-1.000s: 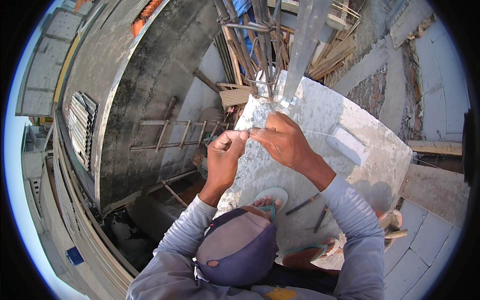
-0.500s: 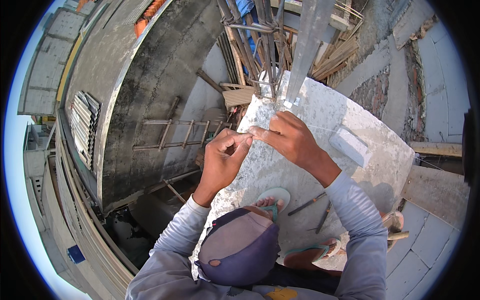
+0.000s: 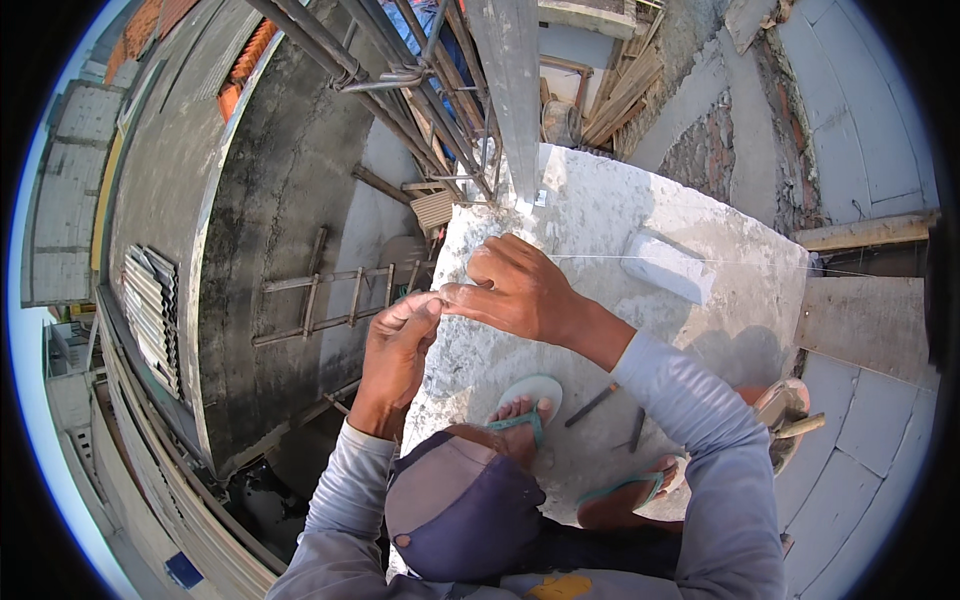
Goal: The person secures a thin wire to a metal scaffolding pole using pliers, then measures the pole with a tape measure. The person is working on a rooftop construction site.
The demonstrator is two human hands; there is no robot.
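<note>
My left hand is closed in a pinch, its thumb and fingertips meeting those of my right hand over the slab's left edge. What lies between the left fingertips is too small to make out. A thin white string runs taut from my closed right hand toward the far right. It passes over a pale rectangular block lying on the rough whitish concrete slab. Just beyond my hands stands a grey metal straight bar, its lower end near the slab.
Upright steel rebars rise at the slab's far left corner. Two dark slim tools lie by my sandalled feet. Left of the slab is a drop, with a wooden ladder below. A bowl with a wooden handle sits at right.
Both hands have shifted left and slightly nearer with fingertips still together. The view has turned, so the bar and rebars stand farther left. More of the string shows across the block.
</note>
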